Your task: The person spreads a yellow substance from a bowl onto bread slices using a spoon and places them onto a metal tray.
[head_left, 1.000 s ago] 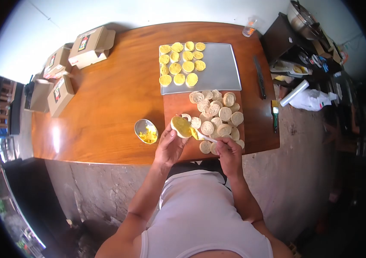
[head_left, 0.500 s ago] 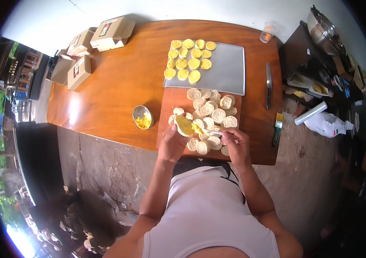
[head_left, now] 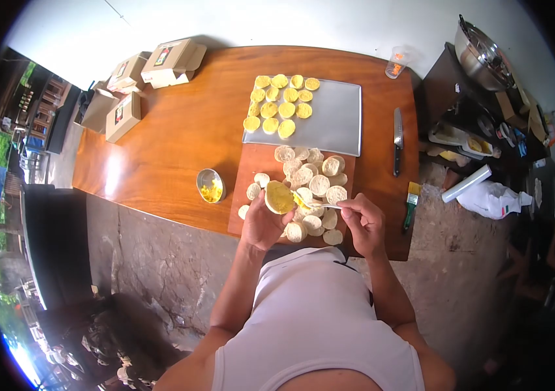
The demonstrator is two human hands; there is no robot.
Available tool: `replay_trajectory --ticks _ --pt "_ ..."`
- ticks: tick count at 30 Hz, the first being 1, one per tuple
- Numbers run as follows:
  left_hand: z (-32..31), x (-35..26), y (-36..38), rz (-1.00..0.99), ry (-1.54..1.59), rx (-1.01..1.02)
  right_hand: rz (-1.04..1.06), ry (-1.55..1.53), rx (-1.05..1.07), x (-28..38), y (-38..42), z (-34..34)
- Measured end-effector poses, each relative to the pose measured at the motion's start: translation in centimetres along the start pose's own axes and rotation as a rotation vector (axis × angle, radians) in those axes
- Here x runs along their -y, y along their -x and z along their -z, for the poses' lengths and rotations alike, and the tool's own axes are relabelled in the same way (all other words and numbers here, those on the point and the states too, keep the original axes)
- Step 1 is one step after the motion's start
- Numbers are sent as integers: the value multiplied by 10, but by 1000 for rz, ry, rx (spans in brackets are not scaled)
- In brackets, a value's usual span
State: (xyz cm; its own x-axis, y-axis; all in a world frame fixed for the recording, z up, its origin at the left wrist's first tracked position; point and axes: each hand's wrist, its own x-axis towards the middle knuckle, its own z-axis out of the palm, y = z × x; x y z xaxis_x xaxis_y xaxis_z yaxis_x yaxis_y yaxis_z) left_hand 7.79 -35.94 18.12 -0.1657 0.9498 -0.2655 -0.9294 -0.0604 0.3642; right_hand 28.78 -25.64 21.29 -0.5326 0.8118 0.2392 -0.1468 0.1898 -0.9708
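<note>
My left hand [head_left: 261, 225] is closed around a round bread slice [head_left: 279, 197] whose upper face is coated in yellow spread. In my right hand [head_left: 364, 221] is a spoon [head_left: 327, 206], its tip carrying a yellow lump close to the slice's right edge. Beneath both hands, plain bread slices [head_left: 319, 185] lie piled on a reddish-brown board [head_left: 251, 159]. Left of the board stands a small metal bowl [head_left: 211, 186] with yellow spread inside. Beyond it, a metal tray [head_left: 336, 117] bears rows of slices coated yellow [head_left: 286, 109] on its left part.
A knife [head_left: 397, 143] and a green-handled brush [head_left: 411, 205] lie along the right of the wooden table [head_left: 166, 150]. A plastic cup [head_left: 395, 63] stands at the far right corner. Cardboard boxes [head_left: 170, 62] sit at the far left. A dark shelf holds a large metal bowl [head_left: 483, 55].
The view has tilted, so the table sits slightly lower and further left. The held slice is turned more towards me, and the spoon stays at its right edge.
</note>
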Motion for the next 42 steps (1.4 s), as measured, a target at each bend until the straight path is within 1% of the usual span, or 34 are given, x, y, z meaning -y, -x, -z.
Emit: replay_trajectory --ticks 2,3,5,8,9,10,11,12,14,18,20,22,24,26,27,29,30,32,33,35,36,38,39,41,42 --pt "-4 0 1 -17 -27 -20 149 217 22 8 -2 2" --pt "-6 -2 2 -31 -60 -42 147 213 31 10 -3 2" --pt "-7 -3 3 -26 -74 -33 293 368 50 11 -6 0" --pt "-4 -5 3 -21 -120 -28 336 388 92 12 -7 -6" --pt "-4 -5 3 -33 -146 -44 340 391 93 13 -7 -5" --pt "-3 -6 3 -36 -143 -39 298 351 130 13 -7 -3" --pt "-3 -7 3 -26 -134 -1 256 310 168 13 -7 -1" --pt "-2 -7 4 -16 -124 34 260 311 172 12 -5 0" --pt "-2 -8 6 -18 -101 28 92 137 100 10 -1 0" --pt "1 -6 7 -5 -67 41 146 203 45 15 -5 3" --pt "2 -5 8 9 -57 50 292 331 50 18 -8 3" --pt "3 -3 8 21 -46 62 279 359 82 20 -6 5" --pt "3 0 8 -20 -21 15 270 386 117 20 -4 5" --pt "2 -1 9 -25 -27 22 104 250 127 15 -1 4" --pt "0 -1 9 -28 -32 30 105 250 123 13 2 2" --pt "-5 0 10 -39 -18 46 -167 32 67 10 8 -2" --pt "-7 -1 11 -53 -1 60 -165 31 67 8 11 -1" --pt "-5 -1 11 -48 -15 61 -256 -76 123 4 15 1" --pt "-5 -1 11 -42 -27 62 -256 -76 124 5 15 1" --pt "-8 -1 12 -41 -29 61 -81 0 29 8 10 1" --pt "-9 -1 13 -39 -31 59 -82 -1 30 10 7 3" --pt "-9 -1 12 -39 -50 59 114 250 84 16 3 10" --pt "-9 0 12 -39 -68 61 111 251 81 20 2 10" --pt "-6 1 9 -30 -72 76 222 336 158 24 1 10" --pt "-5 0 9 -25 -76 92 222 337 157 24 1 10"
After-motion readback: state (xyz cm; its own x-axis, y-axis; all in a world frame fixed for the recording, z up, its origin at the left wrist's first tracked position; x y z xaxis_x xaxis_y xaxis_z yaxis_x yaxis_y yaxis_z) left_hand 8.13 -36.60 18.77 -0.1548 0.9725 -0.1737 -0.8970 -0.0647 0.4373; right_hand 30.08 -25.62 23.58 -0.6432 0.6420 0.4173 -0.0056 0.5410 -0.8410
